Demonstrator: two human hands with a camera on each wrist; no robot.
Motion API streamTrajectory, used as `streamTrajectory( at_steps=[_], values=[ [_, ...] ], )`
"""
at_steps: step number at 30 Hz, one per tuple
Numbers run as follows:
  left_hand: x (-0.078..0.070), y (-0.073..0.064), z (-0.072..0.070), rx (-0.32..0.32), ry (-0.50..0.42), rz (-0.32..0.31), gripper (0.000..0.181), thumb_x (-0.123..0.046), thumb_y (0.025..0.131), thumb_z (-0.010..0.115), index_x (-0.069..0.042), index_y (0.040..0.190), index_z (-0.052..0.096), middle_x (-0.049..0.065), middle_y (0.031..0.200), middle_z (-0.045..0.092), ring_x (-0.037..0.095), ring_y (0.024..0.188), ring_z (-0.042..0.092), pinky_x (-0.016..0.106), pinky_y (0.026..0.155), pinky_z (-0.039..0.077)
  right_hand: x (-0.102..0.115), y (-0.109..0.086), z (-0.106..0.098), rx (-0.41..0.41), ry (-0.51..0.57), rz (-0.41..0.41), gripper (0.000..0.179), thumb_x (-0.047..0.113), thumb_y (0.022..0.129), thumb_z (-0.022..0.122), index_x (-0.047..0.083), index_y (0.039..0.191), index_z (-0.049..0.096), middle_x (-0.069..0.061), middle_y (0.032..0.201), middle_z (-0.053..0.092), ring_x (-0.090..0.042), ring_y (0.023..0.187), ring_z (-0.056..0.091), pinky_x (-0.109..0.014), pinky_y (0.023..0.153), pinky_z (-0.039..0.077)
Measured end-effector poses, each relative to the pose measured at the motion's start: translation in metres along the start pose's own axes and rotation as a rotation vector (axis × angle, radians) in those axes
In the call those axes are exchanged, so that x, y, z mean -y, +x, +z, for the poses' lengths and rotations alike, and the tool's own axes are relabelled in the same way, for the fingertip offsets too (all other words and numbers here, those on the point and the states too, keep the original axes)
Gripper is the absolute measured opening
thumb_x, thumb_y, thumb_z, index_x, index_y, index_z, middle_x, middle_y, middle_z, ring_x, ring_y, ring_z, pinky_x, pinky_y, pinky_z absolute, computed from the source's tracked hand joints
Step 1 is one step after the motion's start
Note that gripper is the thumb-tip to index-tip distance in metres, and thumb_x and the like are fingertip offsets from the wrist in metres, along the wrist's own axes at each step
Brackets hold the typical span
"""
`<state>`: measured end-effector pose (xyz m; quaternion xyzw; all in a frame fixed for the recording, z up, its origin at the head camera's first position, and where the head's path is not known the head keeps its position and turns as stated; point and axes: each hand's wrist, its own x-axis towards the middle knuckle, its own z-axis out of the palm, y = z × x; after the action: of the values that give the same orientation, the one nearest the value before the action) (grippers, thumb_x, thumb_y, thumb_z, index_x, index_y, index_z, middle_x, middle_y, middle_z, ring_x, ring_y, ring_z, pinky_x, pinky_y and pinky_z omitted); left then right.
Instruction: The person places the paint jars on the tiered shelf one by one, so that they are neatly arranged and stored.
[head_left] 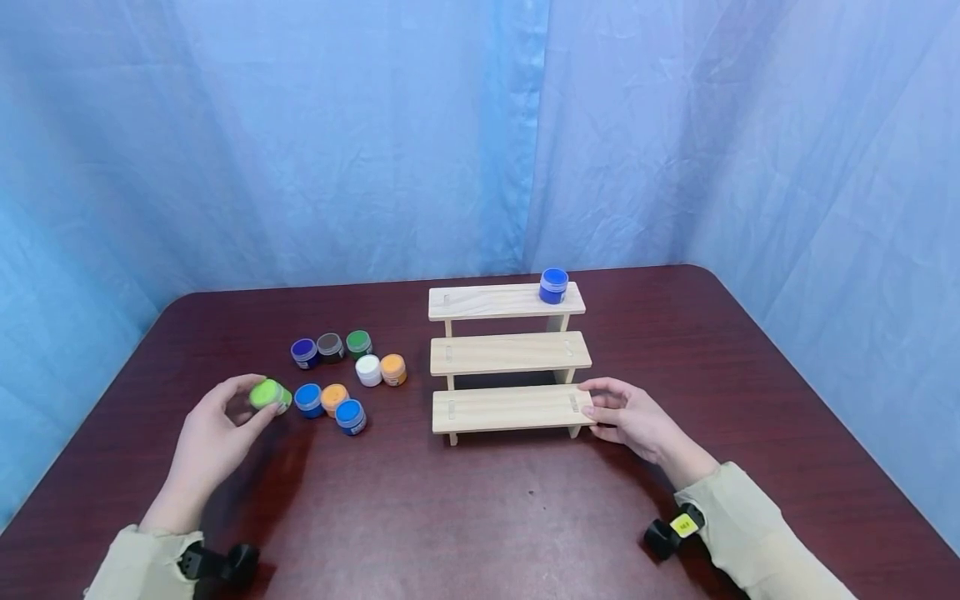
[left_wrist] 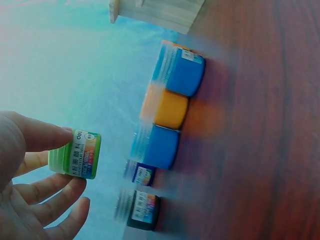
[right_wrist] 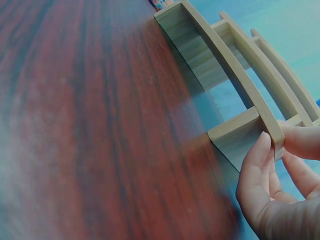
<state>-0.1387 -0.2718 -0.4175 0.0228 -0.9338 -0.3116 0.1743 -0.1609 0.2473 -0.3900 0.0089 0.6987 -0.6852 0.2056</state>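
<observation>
A light green paint jar [head_left: 271, 396] is pinched between the thumb and fingers of my left hand [head_left: 212, 437], at the left of the table. In the left wrist view this jar [left_wrist: 82, 154] is tilted on its side and its printed label shows. My right hand [head_left: 636, 423] grips the right end of the lowest step of a three-step wooden stand [head_left: 510, 408]. Thumb and fingers pinch the board's edge in the right wrist view. On the stand's top step, at the right, sits a blue paint jar [head_left: 553, 286].
Right beside the held jar stand two blue jars [head_left: 350, 417] and an orange jar [head_left: 334, 399]. Behind them are a dark blue jar [head_left: 304, 352], a dark brown jar [head_left: 330, 347], a green jar [head_left: 359, 343], a white jar [head_left: 368, 370] and another orange jar [head_left: 393, 369]. Blue curtains [head_left: 360, 142] hang behind the table.
</observation>
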Motion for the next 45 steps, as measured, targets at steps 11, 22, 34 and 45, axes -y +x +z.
streamTrajectory(
  at_steps=[11,22,34,45],
  values=[
    [-0.013,0.009,-0.004,-0.07,-0.056,0.041,0.047,-0.032,0.087,0.068,-0.013,0.128,0.055,0.009,0.114,0.06,0.021,0.092,0.062,0.003,0.069,0.047,-0.001,0.001,0.0,0.003,0.013,-0.003,0.028,-0.003,0.09,0.057,0.019,0.106,0.058,0.004,0.086,0.06,-0.006,0.074,0.059,-0.019,0.064,0.054],
    [-0.094,0.005,-0.036,-0.085,-0.173,0.103,0.039,-0.01,0.088,0.067,0.001,0.124,0.056,0.019,0.113,0.058,-0.024,0.086,0.042,-0.005,0.072,0.038,-0.002,0.001,-0.001,0.006,0.032,-0.004,0.029,-0.004,0.088,0.057,0.021,0.103,0.059,0.004,0.087,0.061,-0.006,0.073,0.06,-0.019,0.064,0.054],
    [-0.117,0.017,-0.033,-0.116,-0.213,0.095,0.042,-0.014,0.087,0.069,-0.004,0.126,0.057,0.013,0.114,0.059,0.0,0.093,0.055,-0.004,0.075,0.039,-0.002,0.001,0.0,0.007,0.023,-0.005,0.028,-0.004,0.089,0.057,0.019,0.105,0.058,0.004,0.086,0.061,-0.006,0.074,0.059,-0.02,0.064,0.054],
    [-0.152,0.033,-0.024,-0.105,-0.291,0.107,0.041,-0.015,0.087,0.069,-0.006,0.125,0.058,0.01,0.117,0.06,0.005,0.097,0.056,0.004,0.079,0.043,-0.001,0.0,-0.001,0.009,0.026,-0.007,0.028,-0.003,0.089,0.057,0.019,0.106,0.058,0.004,0.087,0.061,-0.006,0.074,0.059,-0.02,0.064,0.054]
  ],
)
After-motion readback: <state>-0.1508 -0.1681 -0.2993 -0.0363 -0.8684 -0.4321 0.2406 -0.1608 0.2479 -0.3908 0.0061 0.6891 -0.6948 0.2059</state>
